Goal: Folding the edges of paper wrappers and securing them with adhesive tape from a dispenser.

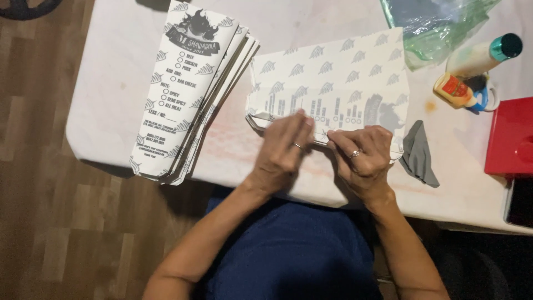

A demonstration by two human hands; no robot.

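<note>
A white printed paper sheet [333, 83] with a leaf pattern lies flat on the white table [111, 100]. My left hand [283, 150] and my right hand [363, 158] sit side by side on the sheet's near edge, fingers pressing and pinching a fold along it. Both hands wear a ring. To the left lies a fanned stack of folded printed paper sleeves [191, 91], apart from my hands.
A grey cloth [420, 155] lies just right of my right hand. Further right stand a glue bottle [463, 91], a white bottle with a teal cap [486, 54], a red box [511, 139] and a clear plastic bag [433, 25]. Wooden floor lies left of the table.
</note>
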